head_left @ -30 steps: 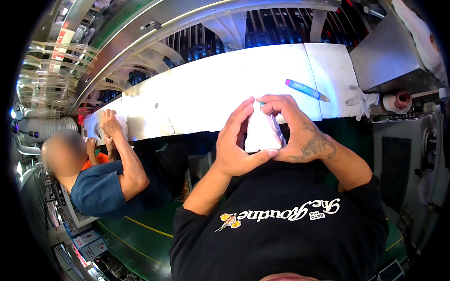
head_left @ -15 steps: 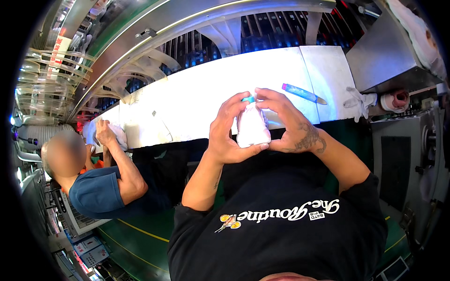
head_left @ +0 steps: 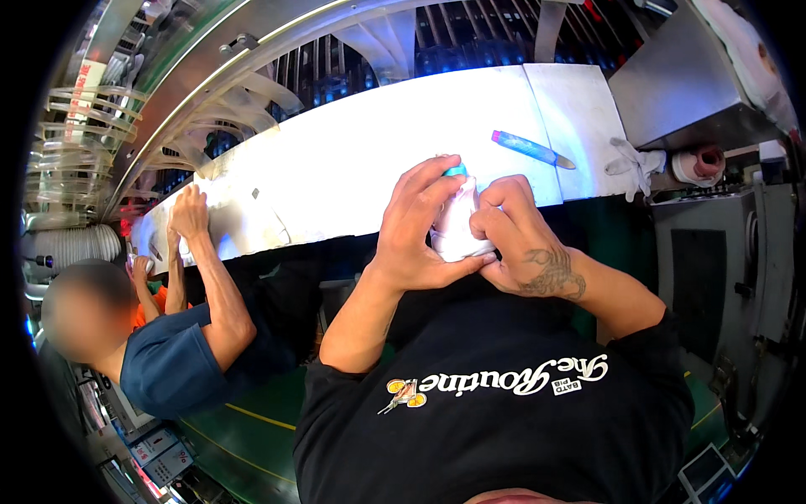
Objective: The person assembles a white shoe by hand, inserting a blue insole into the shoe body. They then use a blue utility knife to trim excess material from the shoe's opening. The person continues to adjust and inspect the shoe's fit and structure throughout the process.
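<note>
Over the near edge of the white worktable [head_left: 361, 160], I hold a small white, soft-looking thing [head_left: 456, 225], wider at its lower end, with a teal piece [head_left: 456, 170] at its top. Its kind is not clear. My left hand [head_left: 411, 231] wraps its left side, fingers up by the teal piece and thumb along the lower end. On the other side my right hand [head_left: 525, 239] has its fingers bent in and pinches the white material. Beyond my right hand, a blue stick-like tool [head_left: 531, 149] with a pink end and a tan tip lies on the table.
A white glove [head_left: 635, 166] lies at the table's right end, beside a round white container [head_left: 698, 166] with something reddish in it. At the left, a co-worker in a dark blue shirt [head_left: 172, 361] handles something at the same table. Machinery with clear tubes [head_left: 243, 126] runs behind.
My right hand has curled its fingers and shifted from the top of the white thing to its side. The white thing has turned slightly. The co-worker's head has moved lower left.
</note>
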A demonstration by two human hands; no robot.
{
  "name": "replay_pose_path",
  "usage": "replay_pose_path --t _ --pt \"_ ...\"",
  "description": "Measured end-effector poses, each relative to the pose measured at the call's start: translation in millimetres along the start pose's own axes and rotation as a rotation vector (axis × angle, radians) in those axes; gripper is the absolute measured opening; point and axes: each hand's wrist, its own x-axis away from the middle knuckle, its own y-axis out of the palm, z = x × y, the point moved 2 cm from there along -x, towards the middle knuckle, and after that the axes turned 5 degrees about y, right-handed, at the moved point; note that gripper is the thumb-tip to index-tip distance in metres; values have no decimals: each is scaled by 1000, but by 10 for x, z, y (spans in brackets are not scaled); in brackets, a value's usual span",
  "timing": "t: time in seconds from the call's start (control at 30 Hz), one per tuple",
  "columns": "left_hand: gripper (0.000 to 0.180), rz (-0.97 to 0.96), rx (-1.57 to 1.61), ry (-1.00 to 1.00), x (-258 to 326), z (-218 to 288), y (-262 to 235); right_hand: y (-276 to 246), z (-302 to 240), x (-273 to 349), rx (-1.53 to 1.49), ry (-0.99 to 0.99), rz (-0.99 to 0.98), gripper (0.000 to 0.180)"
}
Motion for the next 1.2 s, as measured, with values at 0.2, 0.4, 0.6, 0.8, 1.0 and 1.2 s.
replay_pose_path --t 0.2,0.4,0.6,0.8,1.0,1.2 --pt "86 59 4 -7 41 -7 42 45 48 140 61 -109 101 50" --pt "85 90 -83 -6 32 31 132 111 -37 211 278 -154 213 59" --pt "86 77 -96 -2 33 50 167 -139 -72 64 124 -60 -42 55" --pt "97 5 -40 62 247 -80 -96 -342 1574 62 481 537 0 63" --pt "102 52 60 24 372 -127 -240 16 1807 -188 616 702 -362 40" --pt "101 52 72 26 395 -111 -196 33 1733 -295 481 705 -477 41"
